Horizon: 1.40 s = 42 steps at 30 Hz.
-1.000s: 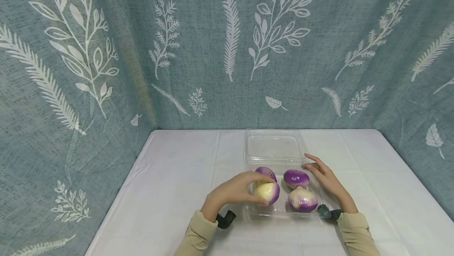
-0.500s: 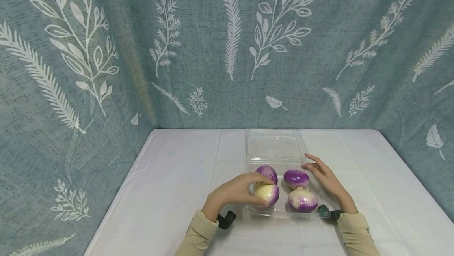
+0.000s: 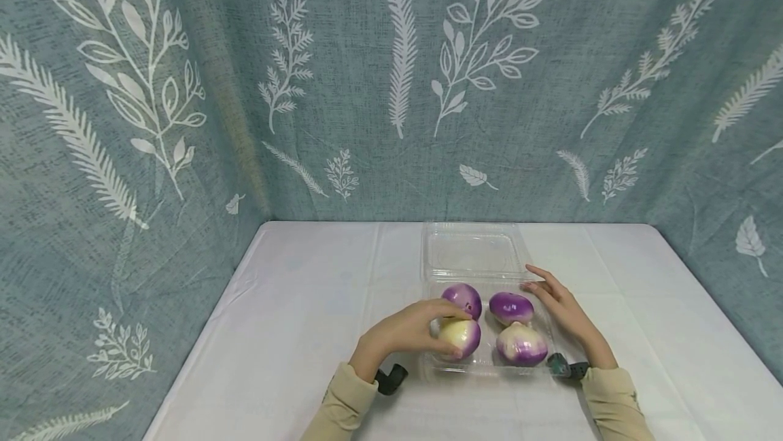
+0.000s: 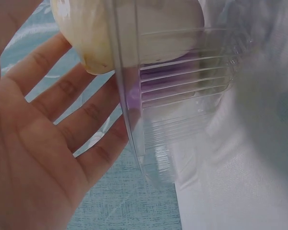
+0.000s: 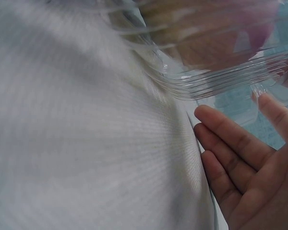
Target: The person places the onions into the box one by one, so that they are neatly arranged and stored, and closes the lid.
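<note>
A clear plastic box (image 3: pixel 483 362) holds several purple-and-white turnip-like vegetables. My left hand (image 3: pixel 411 329) grips the pale one at the front left (image 3: pixel 462 338), thumb on its near side and fingers over its far side. Right behind it lies a purple one (image 3: pixel 463 298). On the right half are a purple one (image 3: pixel 511 308) and a pale-and-purple one (image 3: pixel 522 344). In the left wrist view the pale vegetable (image 4: pixel 86 33) shows above the box wall (image 4: pixel 182 91). My right hand (image 3: pixel 565 312) rests at the box's back right corner, fingers extended, holding nothing.
The box's hinged lid (image 3: pixel 471 251) lies open behind it on the white-covered table (image 3: pixel 318 291). Black wrist-worn devices show beside both wrists. A green curtain with white leaf prints (image 3: pixel 367 87) stands behind the table and along its sides.
The gripped vegetable has lowered slightly toward the near side, and more of the purple one behind it shows. My right hand has stayed at the corner.
</note>
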Tool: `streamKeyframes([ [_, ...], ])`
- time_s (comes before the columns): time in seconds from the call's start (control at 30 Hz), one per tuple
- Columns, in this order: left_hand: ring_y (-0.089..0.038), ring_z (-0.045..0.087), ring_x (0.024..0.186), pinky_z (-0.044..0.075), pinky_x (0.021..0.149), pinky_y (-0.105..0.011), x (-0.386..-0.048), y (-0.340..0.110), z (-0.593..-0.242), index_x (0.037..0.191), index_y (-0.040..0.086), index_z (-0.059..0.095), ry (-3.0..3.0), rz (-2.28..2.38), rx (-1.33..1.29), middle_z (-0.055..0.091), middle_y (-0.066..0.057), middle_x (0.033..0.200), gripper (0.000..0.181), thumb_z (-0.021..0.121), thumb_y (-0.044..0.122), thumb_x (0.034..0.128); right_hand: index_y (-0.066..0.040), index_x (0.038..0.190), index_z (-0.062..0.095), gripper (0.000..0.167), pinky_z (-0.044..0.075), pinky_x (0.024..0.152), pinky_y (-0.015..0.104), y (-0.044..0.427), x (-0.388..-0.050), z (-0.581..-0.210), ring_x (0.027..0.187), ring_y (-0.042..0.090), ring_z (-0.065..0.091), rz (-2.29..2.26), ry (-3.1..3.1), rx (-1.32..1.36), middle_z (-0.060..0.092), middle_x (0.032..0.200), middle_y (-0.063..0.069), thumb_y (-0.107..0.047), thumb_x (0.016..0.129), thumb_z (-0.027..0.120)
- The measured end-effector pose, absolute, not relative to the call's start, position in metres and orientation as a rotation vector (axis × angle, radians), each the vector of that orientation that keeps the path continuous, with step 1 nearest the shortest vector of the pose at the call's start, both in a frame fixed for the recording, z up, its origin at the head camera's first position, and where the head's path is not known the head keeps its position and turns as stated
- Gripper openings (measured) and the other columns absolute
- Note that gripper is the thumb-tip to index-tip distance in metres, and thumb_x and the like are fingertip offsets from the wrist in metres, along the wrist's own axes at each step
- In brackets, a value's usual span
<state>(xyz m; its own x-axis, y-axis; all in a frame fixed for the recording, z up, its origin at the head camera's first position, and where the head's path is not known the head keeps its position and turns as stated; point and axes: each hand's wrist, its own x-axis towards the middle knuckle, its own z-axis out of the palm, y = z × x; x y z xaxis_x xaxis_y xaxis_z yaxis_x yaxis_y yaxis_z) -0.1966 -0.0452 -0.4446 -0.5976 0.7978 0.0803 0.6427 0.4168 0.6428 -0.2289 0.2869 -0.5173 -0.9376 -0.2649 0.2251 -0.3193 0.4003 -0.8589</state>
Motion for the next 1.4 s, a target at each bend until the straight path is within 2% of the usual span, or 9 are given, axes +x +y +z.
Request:
streamKeyframes([
  [0.7, -0.011, 0.051, 0.118, 0.038, 0.101, -0.022, -0.1972, -0.0444, -0.4467, 0.123, 0.013, 0.059, 2.462, 0.886, 1.252, 0.058, 0.000, 0.125, 0.050, 0.075, 0.028, 0.0779, -0.006, 0.142, 0.032, 0.046, 0.032, 0.091, 0.005, 0.2872, -0.2298, -0.5168, 0.102, -0.005, 0.056, 1.586, -2.593, 0.526, 0.062, 0.115, 0.021, -0.022, 0.100, 0.041],
  [1.4, -0.011, 0.052, 0.117, 0.038, 0.101, -0.024, -0.1970, -0.0444, -0.4514, 0.124, 0.013, 0.059, 2.477, 0.866, 1.293, 0.059, 0.000, 0.124, 0.051, 0.074, 0.031, 0.0780, -0.010, 0.143, 0.033, 0.045, 0.032, 0.091, 0.005, 0.2873, -0.2297, -0.5171, 0.102, -0.006, 0.055, 1.581, -2.600, 0.515, 0.062, 0.115, 0.020, -0.023, 0.100, 0.041],
])
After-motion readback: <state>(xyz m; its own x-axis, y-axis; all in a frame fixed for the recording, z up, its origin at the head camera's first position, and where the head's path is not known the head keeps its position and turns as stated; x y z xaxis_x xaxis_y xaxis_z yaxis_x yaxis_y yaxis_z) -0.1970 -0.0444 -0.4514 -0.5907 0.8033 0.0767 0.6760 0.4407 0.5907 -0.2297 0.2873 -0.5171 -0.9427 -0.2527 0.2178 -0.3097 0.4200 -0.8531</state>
